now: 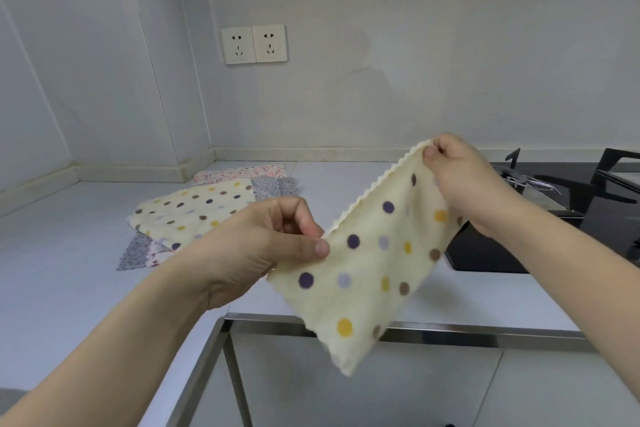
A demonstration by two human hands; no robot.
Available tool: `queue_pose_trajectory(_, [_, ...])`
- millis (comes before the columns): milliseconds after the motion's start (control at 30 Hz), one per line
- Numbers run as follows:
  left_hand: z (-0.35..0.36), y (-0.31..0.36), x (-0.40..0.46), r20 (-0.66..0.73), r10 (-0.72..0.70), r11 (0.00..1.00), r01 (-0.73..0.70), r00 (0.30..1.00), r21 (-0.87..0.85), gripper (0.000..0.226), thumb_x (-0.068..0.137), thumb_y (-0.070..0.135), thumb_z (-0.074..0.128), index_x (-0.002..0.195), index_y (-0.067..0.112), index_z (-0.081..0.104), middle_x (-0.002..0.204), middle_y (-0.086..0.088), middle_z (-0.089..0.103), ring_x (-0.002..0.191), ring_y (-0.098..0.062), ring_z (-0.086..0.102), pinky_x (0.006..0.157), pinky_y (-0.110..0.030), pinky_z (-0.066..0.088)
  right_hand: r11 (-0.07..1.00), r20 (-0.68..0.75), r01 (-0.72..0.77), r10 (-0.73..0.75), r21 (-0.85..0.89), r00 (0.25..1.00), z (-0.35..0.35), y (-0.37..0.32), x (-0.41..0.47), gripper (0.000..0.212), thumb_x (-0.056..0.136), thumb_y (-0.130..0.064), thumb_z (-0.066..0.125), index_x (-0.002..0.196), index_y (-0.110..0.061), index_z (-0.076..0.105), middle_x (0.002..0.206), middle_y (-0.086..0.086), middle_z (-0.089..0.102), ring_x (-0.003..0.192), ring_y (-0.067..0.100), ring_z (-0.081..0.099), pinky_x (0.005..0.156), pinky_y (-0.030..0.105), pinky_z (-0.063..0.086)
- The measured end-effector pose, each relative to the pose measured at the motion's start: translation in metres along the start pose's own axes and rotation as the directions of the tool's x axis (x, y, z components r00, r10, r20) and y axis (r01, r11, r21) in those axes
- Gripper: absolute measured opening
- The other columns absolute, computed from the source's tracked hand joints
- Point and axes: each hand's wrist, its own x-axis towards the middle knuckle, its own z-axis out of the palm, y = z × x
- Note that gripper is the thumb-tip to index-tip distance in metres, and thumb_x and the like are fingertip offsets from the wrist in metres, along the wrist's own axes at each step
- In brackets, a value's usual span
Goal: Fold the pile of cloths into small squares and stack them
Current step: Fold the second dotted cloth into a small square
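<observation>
The person is holding up one cream, scallop-edged cloth dotted in purple, yellow and brown (377, 253), in the air above the front edge of the pale grey worktop (62, 270). The left hand (263, 246) pinches its lower near corner between thumb and curled fingers; the right hand (460, 177) pinches the upper corner the same way, higher and farther back, so the top edge runs taut and slanted between them while the rest hangs down past the worktop's steel rim.

Back on that worktop, towards the wall corner, lies the loose pile of cloths (194, 208): another cream dotted one on top, with grey and pink patterned ones beneath. No folded stack is visible, so the job looks near its start.

To my eye this is the fold in hand on one cloth. It looks already doubled, though I can't be sure. Next it wants the two pinched corners brought together evenly, then laid flat on the worktop beside the pile.
</observation>
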Motion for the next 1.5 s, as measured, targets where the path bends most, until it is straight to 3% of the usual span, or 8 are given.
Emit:
queue_pose_trajectory(233, [-0.019,-0.061,0.028,-0.471,0.062,0.837,0.212,0.88,0.505,0.011,0.082,0.014,0.071,0.077,0.013,0.061,0.064,-0.001,0.058,0.052,-0.007,0.049,0.052,-0.021,0.039,0.778,0.218,0.249,-0.147,-0.577,0.965,0.073,0.047,0.025,0.013,0.102,-0.024,0.027,0.098,-0.02,0.04,0.094,0.007,0.06,0.081,0.032,0.054,0.064,0.037,0.04])
queue_pose_trajectory(400, [-0.021,-0.09,0.028,-0.464,0.147,0.699,0.24,0.874,0.674,0.009,0.087,0.015,0.058,0.081,0.022,0.056,0.071,0.004,0.062,0.063,-0.008,0.06,0.061,-0.026,0.047,0.625,0.225,0.244,-0.11,-0.742,0.968,0.118,0.067,0.025,0.031,0.101,-0.033,0.036,0.124,-0.015,0.045,0.12,0.01,0.051,0.103,0.031,0.049,0.082,0.039,0.037])
queue_pose_trajectory(533, [-0.018,-0.095,0.029,-0.425,0.221,0.625,0.207,0.878,0.752,0.007,0.088,0.017,0.055,0.084,0.023,0.055,0.078,0.007,0.06,0.064,-0.008,0.049,0.059,-0.028,0.041,0.633,0.336,0.427,-0.267,-0.646,0.903,0.121,0.051,0.006,0.04,0.097,-0.038,0.041,0.133,-0.021,0.044,0.131,0.004,0.044,0.117,0.028,0.042,0.096,0.038,0.031])
queue_pose_trajectory(867, [-0.018,-0.086,0.033,-0.52,-0.056,0.73,0.39,0.853,0.562,0.019,0.091,0.029,0.052,0.077,0.017,0.054,0.069,0.007,0.057,0.064,-0.016,0.05,0.064,-0.028,0.043,0.714,0.671,0.392,0.146,-0.58,0.726,0.111,0.066,-0.009,0.062,0.095,-0.062,0.018,0.151,-0.039,0.004,0.161,-0.007,-0.004,0.148,0.015,-0.008,0.119,0.043,-0.005])
queue_pose_trajectory(1033, [-0.022,-0.097,0.03,-0.511,0.192,0.292,0.448,0.838,0.845,0.016,0.093,0.03,0.046,0.082,0.019,0.05,0.088,0.002,0.053,0.092,-0.026,0.05,0.083,-0.037,0.042,0.719,0.667,0.388,0.14,-0.577,0.732,0.106,0.072,-0.005,0.08,0.091,-0.069,0.016,0.154,-0.023,-0.001,0.161,-0.006,-0.006,0.147,0.01,-0.008,0.12,0.038,-0.003])
queue_pose_trajectory(1167, [-0.003,-0.088,0.032,-0.337,0.469,0.398,0.146,0.816,0.906,0.003,0.093,0.027,0.053,0.092,0.024,0.052,0.096,0.006,0.049,0.092,-0.017,0.045,0.082,-0.031,0.036,0.715,0.612,0.349,0.139,-0.606,0.779,0.111,0.074,-0.001,0.07,0.097,-0.059,0.016,0.154,-0.021,0.003,0.162,-0.004,-0.003,0.148,0.012,-0.006,0.12,0.036,-0.003])
queue_pose_trajectory(1333, [0.018,-0.082,0.032,-0.19,0.119,0.351,0.138,0.975,0.926,0.016,0.093,0.042,0.05,0.101,0.029,0.049,0.111,0.01,0.044,0.108,-0.016,0.039,0.09,-0.028,0.031,0.734,0.642,0.337,0.173,-0.59,0.747,0.105,0.077,0.008,0.061,0.101,-0.048,0.012,0.154,-0.021,0.001,0.162,-0.003,-0.006,0.148,0.014,-0.006,0.12,0.037,-0.003])
queue_pose_trajectory(1500, [0.019,-0.054,0.037,-0.262,-0.238,0.323,0.331,0.935,0.887,0.039,0.076,0.059,0.058,0.102,0.033,0.048,0.109,0.011,0.04,0.108,-0.018,0.037,0.089,-0.032,0.033,0.728,0.65,0.36,0.152,-0.583,0.744,0.077,0.095,0.007,0.058,0.102,-0.045,0.011,0.154,-0.02,0.0,0.161,-0.002,-0.008,0.148,0.016,-0.006,0.12,0.037,-0.001])
